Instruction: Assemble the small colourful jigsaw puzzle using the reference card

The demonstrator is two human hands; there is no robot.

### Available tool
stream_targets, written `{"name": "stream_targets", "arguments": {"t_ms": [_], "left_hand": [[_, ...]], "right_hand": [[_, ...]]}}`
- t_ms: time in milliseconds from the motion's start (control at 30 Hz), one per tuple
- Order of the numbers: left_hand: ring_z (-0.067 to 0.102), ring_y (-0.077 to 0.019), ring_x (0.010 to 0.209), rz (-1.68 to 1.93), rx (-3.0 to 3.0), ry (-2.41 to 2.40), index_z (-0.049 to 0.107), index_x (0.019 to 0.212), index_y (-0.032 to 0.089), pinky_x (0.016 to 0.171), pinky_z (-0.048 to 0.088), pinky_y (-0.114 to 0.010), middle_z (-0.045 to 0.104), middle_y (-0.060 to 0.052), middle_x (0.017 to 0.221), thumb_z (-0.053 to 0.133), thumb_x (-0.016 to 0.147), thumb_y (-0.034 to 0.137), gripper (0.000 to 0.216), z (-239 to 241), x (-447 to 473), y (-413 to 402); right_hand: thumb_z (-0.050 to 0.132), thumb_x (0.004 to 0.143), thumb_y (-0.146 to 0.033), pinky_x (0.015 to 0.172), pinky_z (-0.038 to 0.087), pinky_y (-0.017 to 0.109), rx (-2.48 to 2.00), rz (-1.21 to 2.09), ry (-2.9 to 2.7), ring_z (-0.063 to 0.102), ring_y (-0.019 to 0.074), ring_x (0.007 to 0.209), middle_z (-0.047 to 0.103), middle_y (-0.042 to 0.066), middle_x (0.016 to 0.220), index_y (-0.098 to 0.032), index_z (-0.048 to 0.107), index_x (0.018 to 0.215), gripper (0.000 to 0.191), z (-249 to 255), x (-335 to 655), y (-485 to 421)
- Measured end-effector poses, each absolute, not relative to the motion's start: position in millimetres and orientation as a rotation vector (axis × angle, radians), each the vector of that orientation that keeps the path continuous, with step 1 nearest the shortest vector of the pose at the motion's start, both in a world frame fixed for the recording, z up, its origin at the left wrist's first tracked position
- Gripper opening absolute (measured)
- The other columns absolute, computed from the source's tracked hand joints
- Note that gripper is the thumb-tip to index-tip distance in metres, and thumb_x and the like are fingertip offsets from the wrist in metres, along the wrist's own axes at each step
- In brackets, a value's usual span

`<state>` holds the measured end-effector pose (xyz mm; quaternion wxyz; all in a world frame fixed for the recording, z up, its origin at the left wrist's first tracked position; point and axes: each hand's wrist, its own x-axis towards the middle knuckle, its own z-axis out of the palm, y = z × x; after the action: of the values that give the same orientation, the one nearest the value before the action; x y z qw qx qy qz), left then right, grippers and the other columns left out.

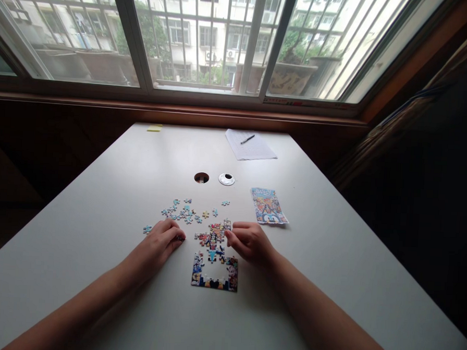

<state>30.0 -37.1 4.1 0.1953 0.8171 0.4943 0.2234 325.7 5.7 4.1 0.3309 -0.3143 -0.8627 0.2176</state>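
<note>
A partly joined jigsaw puzzle [215,257] lies on the white table [330,263] in front of me. My right hand [249,242] rests at its upper right edge, fingers curled and pinched against the joined pieces [213,235]. My left hand [163,243] lies to the left of the puzzle, fingers bent down onto the table, fingertips close to a dark piece. Several loose blue pieces [182,210] are scattered just beyond the left hand.
A colourful printed picture sheet [268,206] lies right of the puzzle. Farther back are a round cable hole [201,177], its white cap [226,179], a paper [250,146] with a pen [247,138], and a yellow note [154,128]. A window fills the back.
</note>
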Motion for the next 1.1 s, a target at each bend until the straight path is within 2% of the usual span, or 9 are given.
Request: {"name": "stream_targets", "arguments": {"t_ms": [200, 400, 567, 700, 900, 1100], "left_hand": [[0.056, -0.0233, 0.105, 0.642, 2.307, 1.352, 0.062, 0.1, 0.02, 0.094, 0.05, -0.04, 0.059, -0.008, 0.108, 0.046, 0.1, 0.024, 0.016, 2.0, 41.6, -28.3], [0.056, -0.0228, 0.102, 0.726, 2.29, 1.337, 0.06, 0.099, 0.02, 0.091, 0.049, -0.039, 0.06, -0.008, 0.105, 0.046, 0.099, 0.022, 0.014, -3.5, 43.7, -21.1], [0.062, -0.0197, 0.091, 0.767, 2.107, 1.407, 0.061, 0.101, 0.022, 0.081, 0.051, -0.033, 0.065, -0.004, 0.099, 0.052, 0.096, 0.026, 0.011, -2.8, 43.0, -12.8], [0.066, -0.0196, 0.087, 0.744, 1.899, 1.46, 0.063, 0.099, 0.023, 0.079, 0.052, -0.033, 0.07, -0.002, 0.094, 0.059, 0.092, 0.03, 0.012, 5.6, 48.9, -2.0], [0.069, -0.0204, 0.092, 0.738, 1.827, 1.43, 0.065, 0.102, 0.023, 0.084, 0.054, -0.036, 0.074, -0.002, 0.098, 0.062, 0.089, 0.034, 0.017, 12.9, 60.4, 8.9], [0.071, -0.0209, 0.089, 0.722, 1.869, 1.431, 0.067, 0.101, 0.024, 0.083, 0.056, -0.036, 0.075, -0.001, 0.095, 0.064, 0.088, 0.033, 0.016, 14.6, 63.7, 8.8]], "right_hand": [[0.043, 0.103, -0.03, 0.054, 0.028, 0.027, -0.825, 0.568, -2.261, 0.038, 0.0096, 0.052, 0.04, -0.002, 0.058, -0.017, 0.056, 0.057, 0.05, 2.3, 326.5, 6.6], [0.044, 0.103, -0.029, 0.055, 0.028, 0.027, -0.825, 0.576, -2.259, 0.038, 0.0091, 0.053, 0.04, -0.002, 0.059, -0.017, 0.055, 0.057, 0.048, 1.7, 326.3, 6.9], [0.045, 0.102, -0.029, 0.054, 0.027, 0.026, -0.817, 0.584, -2.254, 0.038, 0.009, 0.053, 0.04, -0.002, 0.058, -0.017, 0.054, 0.056, 0.048, 2.2, 326.1, 6.4], [0.045, 0.102, -0.028, 0.055, 0.027, 0.026, -0.822, 0.586, -2.253, 0.038, 0.009, 0.052, 0.039, -0.002, 0.058, -0.017, 0.053, 0.056, 0.048, 2.3, 325.9, 5.9], [0.045, 0.102, -0.029, 0.055, 0.028, 0.026, -0.833, 0.58, -2.25, 0.039, 0.0092, 0.053, 0.042, -0.002, 0.059, -0.017, 0.055, 0.057, 0.048, 1.6, 326.1, 6.6], [0.046, 0.102, -0.029, 0.056, 0.029, 0.025, -0.834, 0.584, -2.259, 0.041, 0.0092, 0.054, 0.044, -0.002, 0.059, -0.017, 0.056, 0.058, 0.047, 0.3, 326.7, 6.7]]}}
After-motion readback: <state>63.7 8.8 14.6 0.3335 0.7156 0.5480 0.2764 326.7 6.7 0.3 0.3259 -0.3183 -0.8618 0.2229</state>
